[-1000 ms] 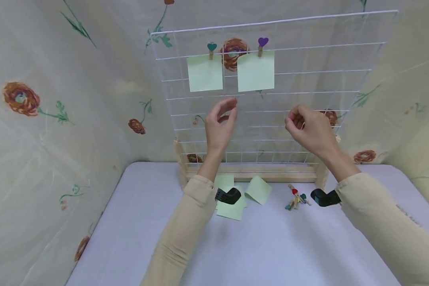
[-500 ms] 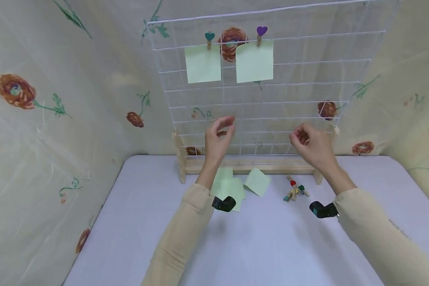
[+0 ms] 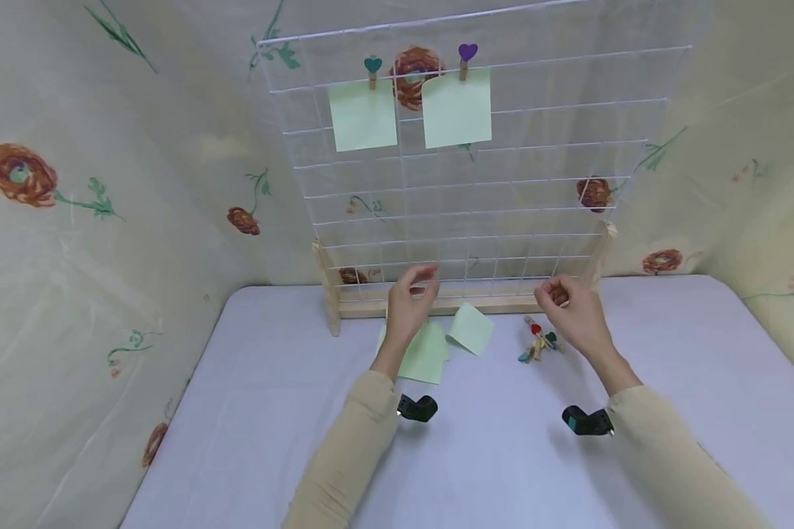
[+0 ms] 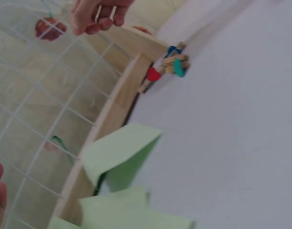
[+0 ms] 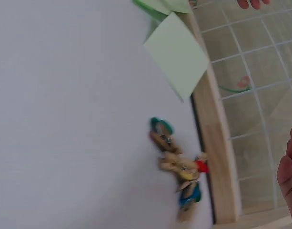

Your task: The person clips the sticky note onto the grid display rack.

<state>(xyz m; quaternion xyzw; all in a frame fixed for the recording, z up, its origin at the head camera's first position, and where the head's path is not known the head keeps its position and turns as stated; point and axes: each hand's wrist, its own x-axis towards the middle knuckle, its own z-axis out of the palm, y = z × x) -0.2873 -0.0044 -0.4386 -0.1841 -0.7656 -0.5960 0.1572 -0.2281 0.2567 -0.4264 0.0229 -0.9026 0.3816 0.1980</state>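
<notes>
My left hand hovers over loose pale green sticky notes, thumb and fingers loosely curved around nothing. To the right, my right hand is loosely curled and holds nothing, close beside a small pile of wooden mini clothespins with heart-shaped heads in red, green and blue. Another curled sticky note lies between the hands, by the wooden base. High on the white wire grid hang two notes: the left note under a teal-heart clothespin, the right note under a purple-heart clothespin.
The grid stands in a pale wooden base at the back of the white-covered table. Flower-printed cloth surrounds the table behind and on both sides. Each wrist carries a small black camera.
Both hands have come down from in front of the grid toward the notes and clothespins on the table. The head view has shifted slightly. The two hanging notes stay clipped.
</notes>
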